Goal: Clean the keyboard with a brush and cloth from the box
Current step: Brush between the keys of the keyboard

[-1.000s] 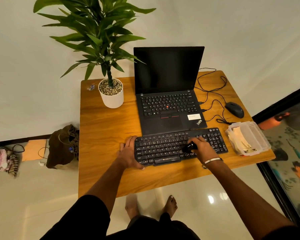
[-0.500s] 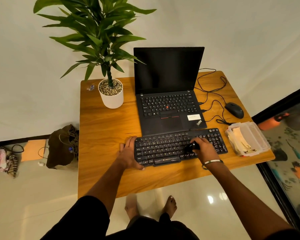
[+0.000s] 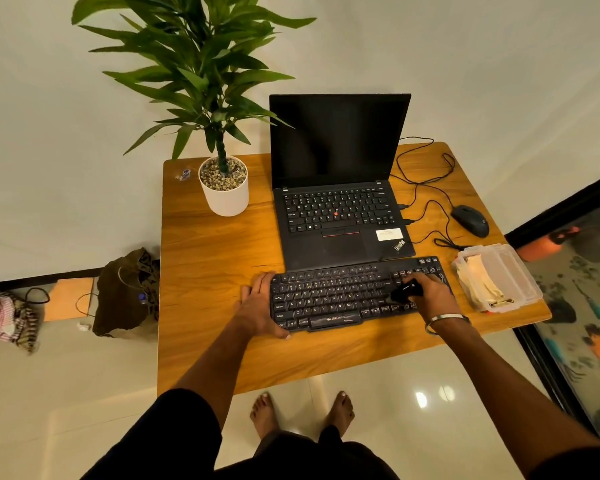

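Observation:
A black keyboard [image 3: 333,296] lies near the front edge of the wooden table [image 3: 205,271], just in front of the laptop. My left hand [image 3: 258,306] rests flat against the keyboard's left end, thumb along its front corner. My right hand [image 3: 430,292] grips a small black brush [image 3: 404,293] whose bristles touch the keys on the keyboard's right side. A clear plastic box [image 3: 510,271] stands open to the right of the keyboard, with a cream cloth [image 3: 480,280] inside it.
An open black laptop [image 3: 336,216] stands behind the keyboard. A potted plant [image 3: 224,188] is at the back left, a black mouse [image 3: 470,220] and its cables at the back right. On the floor to the left sits a dark bag [image 3: 127,296].
My right hand has slid the brush to the right along the keys. My left hand and the keyboard have stayed put.

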